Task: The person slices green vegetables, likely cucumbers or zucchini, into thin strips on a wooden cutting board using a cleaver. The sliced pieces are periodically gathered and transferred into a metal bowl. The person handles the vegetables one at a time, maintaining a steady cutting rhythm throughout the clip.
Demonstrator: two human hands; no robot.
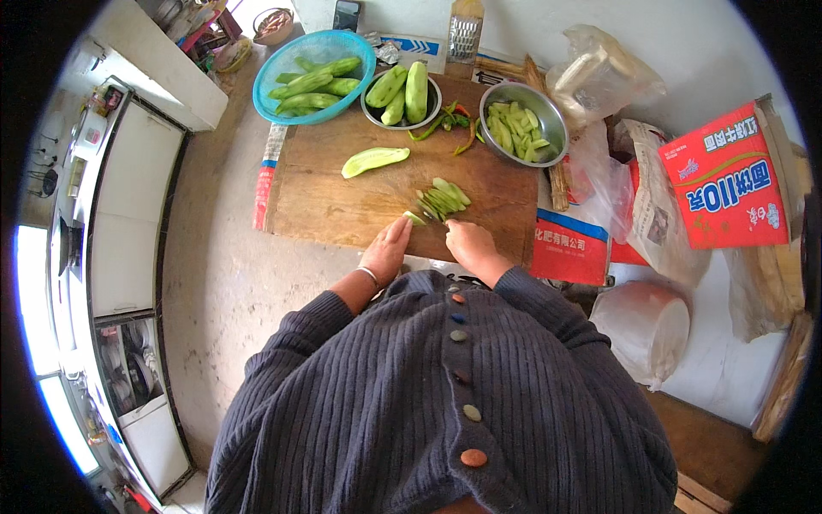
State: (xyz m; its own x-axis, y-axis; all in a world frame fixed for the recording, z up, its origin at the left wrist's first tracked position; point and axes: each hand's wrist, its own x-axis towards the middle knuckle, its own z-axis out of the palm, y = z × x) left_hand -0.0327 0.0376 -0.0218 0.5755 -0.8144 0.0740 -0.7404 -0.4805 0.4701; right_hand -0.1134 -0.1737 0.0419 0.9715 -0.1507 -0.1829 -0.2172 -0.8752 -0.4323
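My left hand (388,250) rests at the near edge of a wooden board (308,193), its fingertips on a small piece of green gourd (414,218). My right hand (472,243) is closed around what looks like a knife handle, mostly hidden by the fingers; the blade can hardly be made out. Just beyond the hands lies a pile of cut gourd slices (444,198). Farther back, a halved gourd (376,160) lies on the board. A steel bowl (560,138) at the back right holds cut pieces, and another steel bowl (437,96) holds several peeled gourds.
A blue plastic basket (260,96) of green gourds stands at the back left. Red and green chili peppers (456,119) lie between the bowls. Behind the board stand a metal grater (465,38) and a phone (347,15). Plastic bags (603,77) and a red carton (725,180) are on the right.
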